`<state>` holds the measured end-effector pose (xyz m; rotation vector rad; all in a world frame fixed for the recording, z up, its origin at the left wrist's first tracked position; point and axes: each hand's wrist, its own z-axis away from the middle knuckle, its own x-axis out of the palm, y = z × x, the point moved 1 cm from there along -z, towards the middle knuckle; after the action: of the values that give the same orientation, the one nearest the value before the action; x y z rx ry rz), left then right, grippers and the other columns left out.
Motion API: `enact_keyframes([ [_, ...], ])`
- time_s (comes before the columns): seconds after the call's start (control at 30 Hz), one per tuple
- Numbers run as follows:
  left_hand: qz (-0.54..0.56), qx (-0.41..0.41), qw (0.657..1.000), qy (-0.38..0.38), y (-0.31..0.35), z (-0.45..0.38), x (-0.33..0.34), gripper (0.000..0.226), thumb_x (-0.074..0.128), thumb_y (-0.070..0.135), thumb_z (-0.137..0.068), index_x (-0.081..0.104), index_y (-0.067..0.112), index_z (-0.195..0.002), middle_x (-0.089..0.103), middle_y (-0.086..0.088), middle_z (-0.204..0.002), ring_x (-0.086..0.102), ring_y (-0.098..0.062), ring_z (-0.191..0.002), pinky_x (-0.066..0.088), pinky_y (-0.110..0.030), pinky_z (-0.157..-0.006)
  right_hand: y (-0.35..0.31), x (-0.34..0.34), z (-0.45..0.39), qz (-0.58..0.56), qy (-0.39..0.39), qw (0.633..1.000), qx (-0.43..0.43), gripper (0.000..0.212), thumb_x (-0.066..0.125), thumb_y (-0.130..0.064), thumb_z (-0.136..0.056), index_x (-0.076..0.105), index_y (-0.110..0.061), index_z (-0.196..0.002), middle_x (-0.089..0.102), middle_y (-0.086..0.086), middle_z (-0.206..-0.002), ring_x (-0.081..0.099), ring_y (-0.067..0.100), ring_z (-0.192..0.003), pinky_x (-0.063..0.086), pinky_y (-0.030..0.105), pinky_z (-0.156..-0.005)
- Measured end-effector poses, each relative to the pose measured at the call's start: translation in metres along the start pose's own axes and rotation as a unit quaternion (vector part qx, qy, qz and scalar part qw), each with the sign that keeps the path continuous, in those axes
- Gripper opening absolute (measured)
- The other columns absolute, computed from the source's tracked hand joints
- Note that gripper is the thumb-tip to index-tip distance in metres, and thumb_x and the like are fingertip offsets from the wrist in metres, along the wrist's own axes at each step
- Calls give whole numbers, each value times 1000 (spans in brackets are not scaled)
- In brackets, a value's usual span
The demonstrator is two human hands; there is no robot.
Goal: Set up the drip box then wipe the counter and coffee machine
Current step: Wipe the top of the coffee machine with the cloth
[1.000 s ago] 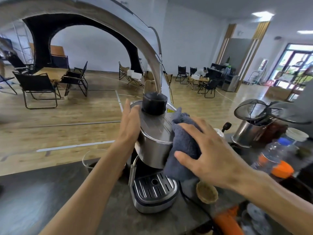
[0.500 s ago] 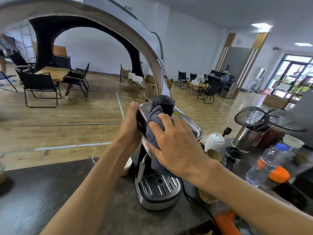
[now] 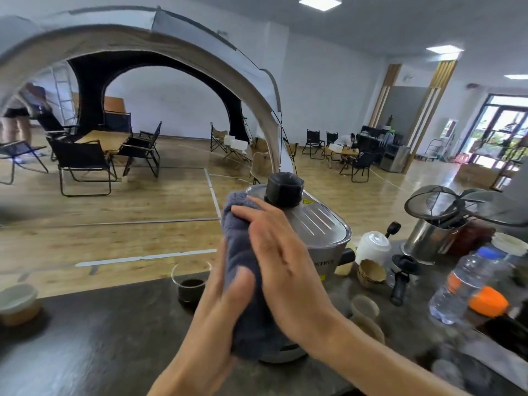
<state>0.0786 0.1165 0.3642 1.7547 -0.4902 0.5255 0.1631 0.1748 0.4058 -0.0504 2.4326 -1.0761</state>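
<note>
The steel coffee machine (image 3: 320, 227) with its black top knob (image 3: 283, 190) stands on the dark counter (image 3: 100, 338). A blue-grey cloth (image 3: 241, 247) hangs over the machine's front and left side. My right hand (image 3: 283, 261) presses flat on the cloth with straight fingers. Below it on the left, my left hand (image 3: 223, 304) holds the cloth, thumb on its front and fingers hidden behind it. Cloth and hands hide the drip box; only the machine's base rim (image 3: 283, 356) shows.
A glass with dark coffee (image 3: 191, 284) stands just left of the machine. To the right are a white cup (image 3: 373, 247), paper cups (image 3: 371, 272), a black portafilter (image 3: 400, 278), a water bottle (image 3: 468, 284) and a steel canister with strainers (image 3: 428, 238). A bowl (image 3: 17, 302) sits far left.
The cloth went from the machine's right side across its front to the left side under my right hand. My left hand dropped from the machine's upper left to the cloth's lower edge.
</note>
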Motion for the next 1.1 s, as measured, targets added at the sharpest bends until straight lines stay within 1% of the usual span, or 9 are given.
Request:
enact_keyframes([
  [0.1,-29,43,994,93,-1,-9,-4,46,82,11,-70,70,23,-112,75,-11,-106,71,-31,-100,61,-43,-75,-6,-14,-3,-323,-54,936,127,44,42,-46,-97,53,-29,-137,59,-11,-137,52,7,-130,35,38,-114],
  [0.17,-124,83,980,128,6,-22,-11,33,76,7,-75,71,23,-103,75,-10,-90,70,-36,-83,58,-46,-66,-4,-33,-5,-248,-65,962,93,42,48,-42,-97,55,-27,-135,62,-10,-133,55,7,-126,42,34,-108],
  [0.23,-289,147,941,96,20,-41,-14,35,73,10,-80,67,28,-110,70,1,-78,64,-23,-68,51,-36,-55,11,-53,-4,-24,49,998,24,28,51,-25,-100,63,-23,-125,67,-13,-121,60,1,-116,47,23,-98],
  [0.3,-437,181,880,42,28,-61,-8,48,69,14,-85,60,33,-128,68,6,-99,65,-12,-82,55,-34,-69,38,-68,-3,187,147,971,7,26,53,-21,-100,63,-24,-123,64,-12,-125,54,1,-120,45,27,-101],
  [0.37,-558,214,802,19,22,-80,1,57,66,23,-85,51,35,-139,55,14,-134,56,-5,-116,51,-32,-98,65,-71,-2,307,141,939,61,35,44,-34,-101,55,-26,-133,50,-1,-143,39,17,-137,33,41,-114],
  [0.53,-703,224,675,16,-2,-96,12,62,43,74,-83,54,40,-133,44,16,-145,46,-16,-123,41,-39,-104,91,-67,0,211,183,948,155,43,30,-26,-105,42,-22,-146,31,1,-158,18,12,-148,9,21,-116],
  [0.63,-728,245,641,18,-1,-102,9,46,43,64,-87,61,40,-122,50,21,-135,49,-16,-112,44,-39,-98,96,-68,3,162,194,951,178,45,33,-17,-105,35,-20,-150,25,-9,-160,14,-1,-146,4,5,-110],
  [0.93,-727,159,668,9,33,-192,-24,33,67,24,-86,68,27,-119,64,6,-119,58,-21,-100,46,-38,-92,101,-67,2,103,199,955,192,54,34,-20,-103,19,-20,-155,18,-16,-157,11,-21,-133,2,-12,-94],
  [1.1,-696,152,701,38,39,-199,-49,28,64,19,-90,67,23,-117,66,-2,-113,62,-28,-98,49,-38,-87,102,-59,3,82,199,958,190,57,35,-20,-102,15,-18,-156,12,-13,-162,8,-6,-144,2,-10,-97],
])
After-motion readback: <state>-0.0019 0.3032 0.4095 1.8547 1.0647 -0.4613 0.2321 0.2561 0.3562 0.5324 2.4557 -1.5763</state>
